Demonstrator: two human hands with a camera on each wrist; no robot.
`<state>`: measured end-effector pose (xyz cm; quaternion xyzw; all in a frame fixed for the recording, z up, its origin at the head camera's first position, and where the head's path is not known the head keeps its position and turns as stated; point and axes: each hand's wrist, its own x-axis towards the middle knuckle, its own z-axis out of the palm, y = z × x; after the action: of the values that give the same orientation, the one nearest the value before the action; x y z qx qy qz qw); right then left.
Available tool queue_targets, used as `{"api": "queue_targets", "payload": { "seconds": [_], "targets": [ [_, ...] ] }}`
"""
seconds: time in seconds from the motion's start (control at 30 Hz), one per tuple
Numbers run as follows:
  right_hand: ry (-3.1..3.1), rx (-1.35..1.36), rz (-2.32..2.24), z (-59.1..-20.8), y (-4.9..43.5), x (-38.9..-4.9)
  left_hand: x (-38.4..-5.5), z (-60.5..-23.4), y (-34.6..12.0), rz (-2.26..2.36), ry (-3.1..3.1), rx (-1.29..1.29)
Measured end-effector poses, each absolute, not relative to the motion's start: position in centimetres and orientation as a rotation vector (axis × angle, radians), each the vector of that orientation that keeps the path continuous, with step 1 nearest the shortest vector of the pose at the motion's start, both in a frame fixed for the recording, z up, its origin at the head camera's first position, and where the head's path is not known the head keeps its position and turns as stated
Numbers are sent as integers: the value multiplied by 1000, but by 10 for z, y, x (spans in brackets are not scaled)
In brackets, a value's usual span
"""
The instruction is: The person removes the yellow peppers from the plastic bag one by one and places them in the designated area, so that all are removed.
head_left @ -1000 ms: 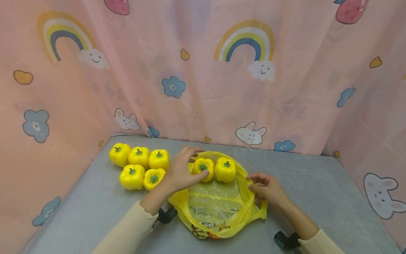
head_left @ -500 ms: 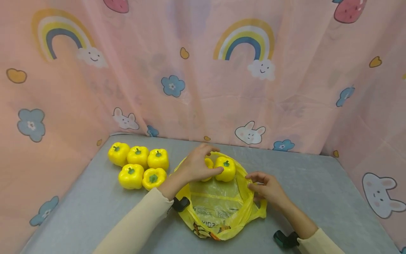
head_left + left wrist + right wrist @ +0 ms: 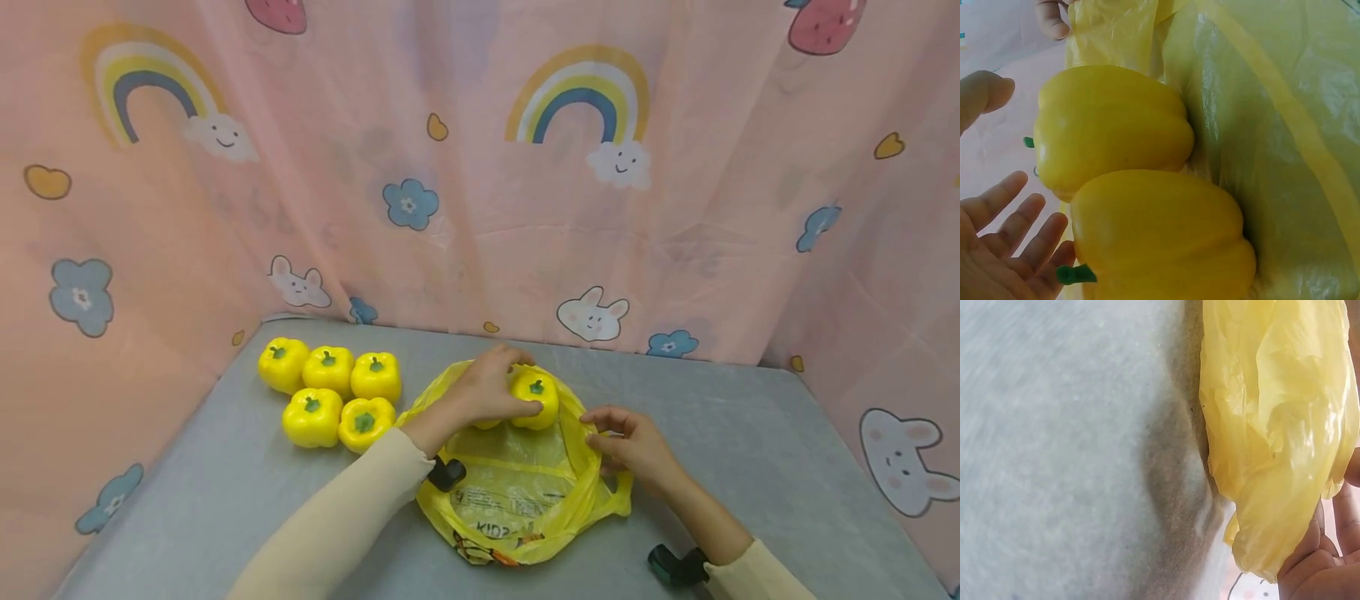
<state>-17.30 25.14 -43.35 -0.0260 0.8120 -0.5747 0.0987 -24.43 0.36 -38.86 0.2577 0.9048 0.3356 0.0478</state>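
Inside the mouth of a yellow plastic bag two yellow bell peppers stand side by side. My left hand reaches over the bag at the right-hand pepper, and hides most of the left-hand pepper. In the left wrist view, its fingers are spread and its thumb stands apart, with a gap to the right-hand pepper. At the bag's right rim my right hand pinches the plastic between thumb and fingers, beside a hanging bag handle.
Several more yellow bell peppers stand in two rows left of the bag on the grey table. A pink patterned curtain closes off the back and sides. Black wrist devices sit on both wrists.
My left hand has moved right, from the left-hand pepper in the bag to the right-hand one. The peppers show no clear shift, and my right hand has stayed at the rim.
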Motion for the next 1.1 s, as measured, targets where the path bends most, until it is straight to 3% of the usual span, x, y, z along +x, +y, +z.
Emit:
{"api": "queue_targets", "payload": {
  "seconds": [1.1],
  "targets": [
    [2395,-32,-1683,-435,251,-174,-250,-405,12,885,2833,876]
  ]
}}
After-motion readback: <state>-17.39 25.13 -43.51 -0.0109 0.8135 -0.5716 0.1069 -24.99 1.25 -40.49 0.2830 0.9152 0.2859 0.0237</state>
